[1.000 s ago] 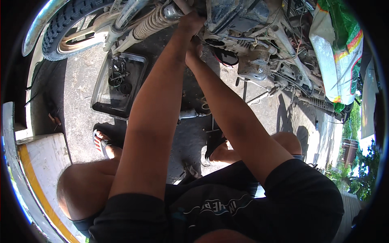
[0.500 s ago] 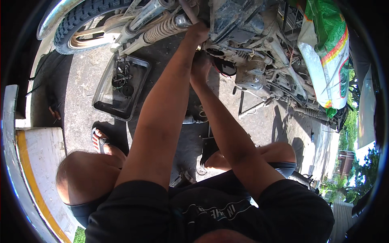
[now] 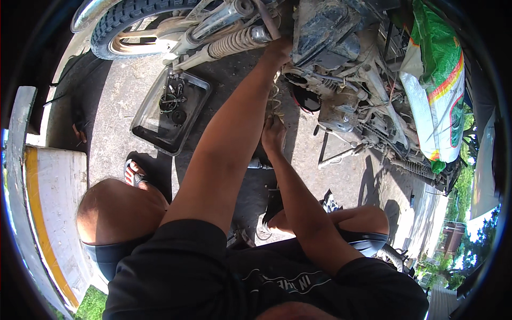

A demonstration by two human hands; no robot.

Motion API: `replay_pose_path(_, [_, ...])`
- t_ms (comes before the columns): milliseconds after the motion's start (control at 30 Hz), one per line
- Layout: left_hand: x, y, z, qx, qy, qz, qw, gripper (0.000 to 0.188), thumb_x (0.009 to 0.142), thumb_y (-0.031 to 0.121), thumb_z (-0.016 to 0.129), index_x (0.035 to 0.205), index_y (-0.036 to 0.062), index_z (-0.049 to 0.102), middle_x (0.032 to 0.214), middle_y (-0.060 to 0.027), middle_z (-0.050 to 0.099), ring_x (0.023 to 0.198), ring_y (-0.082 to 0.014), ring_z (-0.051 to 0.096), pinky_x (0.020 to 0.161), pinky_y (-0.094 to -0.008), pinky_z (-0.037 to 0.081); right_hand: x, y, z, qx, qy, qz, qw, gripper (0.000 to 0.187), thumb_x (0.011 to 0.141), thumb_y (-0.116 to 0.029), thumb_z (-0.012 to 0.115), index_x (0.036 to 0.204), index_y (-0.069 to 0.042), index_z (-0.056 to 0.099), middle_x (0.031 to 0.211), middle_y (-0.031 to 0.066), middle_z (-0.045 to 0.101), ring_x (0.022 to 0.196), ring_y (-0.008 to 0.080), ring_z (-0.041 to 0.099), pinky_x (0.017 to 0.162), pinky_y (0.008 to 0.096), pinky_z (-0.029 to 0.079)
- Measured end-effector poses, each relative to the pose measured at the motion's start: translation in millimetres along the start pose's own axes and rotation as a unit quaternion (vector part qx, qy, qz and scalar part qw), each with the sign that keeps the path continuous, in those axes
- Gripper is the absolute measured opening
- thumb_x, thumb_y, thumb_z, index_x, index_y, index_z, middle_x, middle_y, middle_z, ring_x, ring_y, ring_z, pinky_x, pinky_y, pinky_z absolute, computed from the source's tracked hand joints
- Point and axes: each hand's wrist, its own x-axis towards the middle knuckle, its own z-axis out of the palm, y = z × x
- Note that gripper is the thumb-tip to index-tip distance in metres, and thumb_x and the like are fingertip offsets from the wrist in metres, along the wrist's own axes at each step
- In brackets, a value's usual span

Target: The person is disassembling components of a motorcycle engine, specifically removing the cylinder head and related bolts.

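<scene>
My left hand [image 3: 279,51] reaches up into the motorcycle [image 3: 341,101], beside the dark, dirty cover at its front. Its fingers are hidden behind the parts there. Lower down, my right hand [image 3: 274,133] is closed over the ground. A thin, yellowish, wavy wire [image 3: 276,101] runs from near my left wrist down to the right hand's fingers, which are shut on it. What the wire's upper end joins cannot be seen. A round, dark, red-edged part [image 3: 306,100] lies just right of the wire, under the engine.
A black drip tray [image 3: 192,120] with metal parts [image 3: 173,101] rests on the concrete at left. Behind it are the front wheel [image 3: 114,32] and a coiled shock spring [image 3: 234,45]. A green-and-white sack [image 3: 434,101] drapes over the motorcycle at right. A white board [image 3: 58,208] stands at far left.
My right hand has come down and away from the engine, and the wire now shows between the hands. My left hand stays at the motorcycle. The whole view has shifted slightly.
</scene>
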Motion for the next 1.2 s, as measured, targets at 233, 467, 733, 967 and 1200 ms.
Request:
replay_pose_path(233, [6.3, -2.1, -2.0, 0.053, 0.043, 0.041, 0.997, 0.033, 0.070, 0.021, 0.084, 0.101, 0.0101, 0.077, 0.107, -0.0183, 0.071, 0.105, -0.0352, 0.069, 0.087, -0.0436, 0.060, 5.2, 43.1, 7.8, -0.039, -0.111, 0.094, 0.989, 0.033, 0.099, -0.029, 0.058, 0.105, 0.002, 0.067, 0.101, 0.0292, 0.069, 0.099, 0.0493, 0.065, 0.083, 0.0577, 0.051])
replay_pose_path(467, [-23.3, 28.5, -29.3, 0.159, 0.076, 0.065, 0.982, 0.027, 0.076, 0.023, 0.075, 0.101, 0.0148, 0.078, 0.103, -0.0147, 0.072, 0.101, -0.0348, 0.070, 0.088, -0.0449, 0.058, -47.7, 95.3, -9.7, -0.150, -0.287, -0.101, 0.941, 0.037, 0.089, -0.021, 0.062, 0.119, 0.001, 0.063, 0.117, 0.0308, 0.066, 0.110, 0.0457, 0.064, 0.093, 0.0508, 0.054])
replay_pose_path(733, [-19.4, 27.4, -10.1, 0.057, 0.156, 0.027, 0.986, 0.036, 0.075, 0.028, 0.076, 0.106, 0.0104, 0.076, 0.109, -0.0164, 0.071, 0.106, -0.0340, 0.069, 0.090, -0.0440, 0.058, -104.1, 94.8, -25.1, -0.332, -0.405, -0.079, 0.848, 0.035, 0.089, -0.014, 0.056, 0.119, 0.002, 0.062, 0.116, 0.0272, 0.063, 0.100, 0.0381, 0.069, 0.089, 0.0475, 0.058])
replay_pose_path(967, [-34.3, 17.1, -31.1, -0.156, 0.129, -0.016, 0.979, 0.040, 0.082, 0.038, 0.069, 0.110, 0.0090, 0.071, 0.109, -0.0225, 0.070, 0.105, -0.0431, 0.066, 0.084, -0.0487, 0.054, -58.0, 13.1, -73.7, -0.340, -0.562, -0.316, 0.685, 0.038, 0.092, -0.021, 0.056, 0.116, 0.009, 0.062, 0.094, 0.0177, 0.070, 0.091, 0.0343, 0.071, 0.074, 0.0443, 0.059])
replay_pose_path(1200, [-33.5, 27.2, -40.6, -0.065, 0.041, -0.030, 0.997, 0.038, 0.084, 0.029, 0.066, 0.115, 0.0076, 0.071, 0.115, -0.0232, 0.070, 0.109, -0.0395, 0.066, 0.089, -0.0438, 0.055, -81.3, -81.1, -71.0, -0.134, -0.359, -0.591, 0.710, 0.024, 0.092, -0.023, 0.059, 0.096, -0.003, 0.070, 0.093, 0.0124, 0.073, 0.085, 0.0283, 0.071, 0.077, 0.0392, 0.057])
